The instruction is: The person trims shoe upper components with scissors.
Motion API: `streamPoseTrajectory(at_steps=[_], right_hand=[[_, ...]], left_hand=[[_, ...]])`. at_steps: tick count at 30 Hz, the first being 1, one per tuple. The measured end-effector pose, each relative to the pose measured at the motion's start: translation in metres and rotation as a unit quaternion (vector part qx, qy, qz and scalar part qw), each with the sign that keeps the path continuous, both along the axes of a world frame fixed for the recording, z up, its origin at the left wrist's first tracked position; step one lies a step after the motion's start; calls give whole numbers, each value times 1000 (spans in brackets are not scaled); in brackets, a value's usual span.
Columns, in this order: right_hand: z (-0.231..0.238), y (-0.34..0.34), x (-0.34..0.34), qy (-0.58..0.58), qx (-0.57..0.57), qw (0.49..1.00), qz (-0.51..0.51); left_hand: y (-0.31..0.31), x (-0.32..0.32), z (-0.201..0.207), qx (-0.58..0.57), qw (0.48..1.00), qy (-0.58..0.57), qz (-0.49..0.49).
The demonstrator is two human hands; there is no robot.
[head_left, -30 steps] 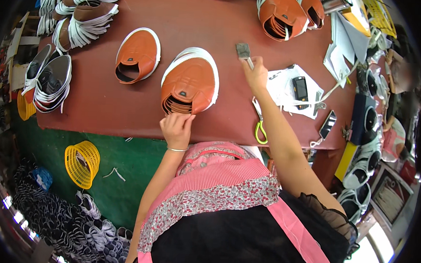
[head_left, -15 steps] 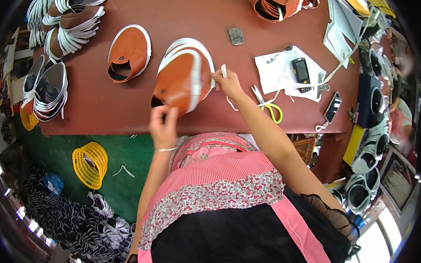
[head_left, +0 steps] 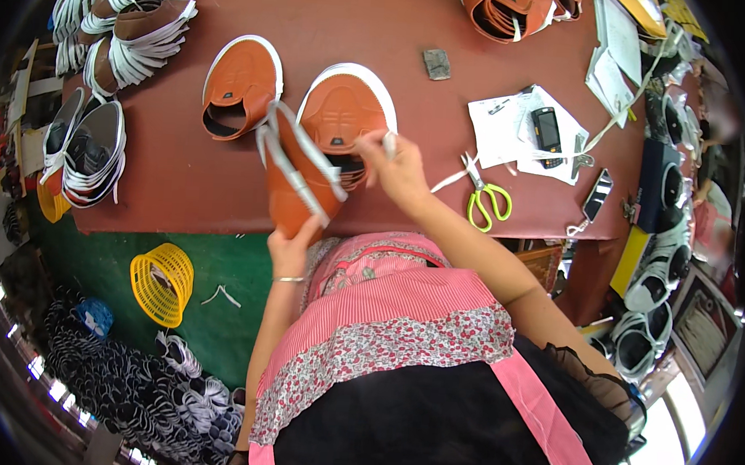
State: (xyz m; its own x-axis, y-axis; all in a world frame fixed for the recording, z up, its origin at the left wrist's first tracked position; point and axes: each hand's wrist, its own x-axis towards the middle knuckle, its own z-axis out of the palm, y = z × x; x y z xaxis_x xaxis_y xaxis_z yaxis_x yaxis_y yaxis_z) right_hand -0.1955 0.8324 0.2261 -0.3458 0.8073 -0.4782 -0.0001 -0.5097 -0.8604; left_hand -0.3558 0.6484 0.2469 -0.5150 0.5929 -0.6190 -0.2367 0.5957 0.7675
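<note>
My left hand (head_left: 292, 247) grips an orange-brown shoe upper (head_left: 288, 196) with a white strip along its edge, tilted and blurred by motion at the table's near edge. Just right of it, my right hand (head_left: 397, 173) is curled, with a small white piece (head_left: 390, 143) at its fingers; whether it pinches anything more is hidden. Beneath and beyond the hands lie several stacked orange-brown uppers (head_left: 345, 105) with white edging, toes pointing away. Another such upper (head_left: 244, 83) lies to their left. Green-handled scissors (head_left: 488, 201) rest to the right, beside a white strip (head_left: 451, 179).
Papers (head_left: 500, 130) with a handheld device (head_left: 546, 130) lie right, near a phone (head_left: 597, 194). A dark square block (head_left: 436, 64) sits beyond. Bundled shoe uppers (head_left: 143, 31) fill the far left; more orange ones (head_left: 506, 12) are at the back. A yellow basket (head_left: 161, 285) stands on the green floor.
My left hand has drawn one upper off the stack toward me and tilted it. My right hand has left the stack's right edge and come nearer, toward the shoe openings. The view has shifted slightly.
</note>
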Motion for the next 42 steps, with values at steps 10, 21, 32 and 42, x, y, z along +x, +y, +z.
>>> streamPoseTrajectory(at_steps=[10, 21, 32, 42], right_hand=[[-85, 49, 49, -120, -86, 989, 7], [-35, 21, 17, -170, 27, 985, 0], [-59, 46, 42, -251, -20, 963, 94], [-31, 43, 37, -182, -45, 979, 82]], left_hand=[[-37, -52, 9, 62, 987, -137, 52], [-5, 0, 12, 97, 989, -46, 98], [-11, -119, -22, -385, 733, 438, -350], [87, -41, -26, 125, 783, 498, -352]])
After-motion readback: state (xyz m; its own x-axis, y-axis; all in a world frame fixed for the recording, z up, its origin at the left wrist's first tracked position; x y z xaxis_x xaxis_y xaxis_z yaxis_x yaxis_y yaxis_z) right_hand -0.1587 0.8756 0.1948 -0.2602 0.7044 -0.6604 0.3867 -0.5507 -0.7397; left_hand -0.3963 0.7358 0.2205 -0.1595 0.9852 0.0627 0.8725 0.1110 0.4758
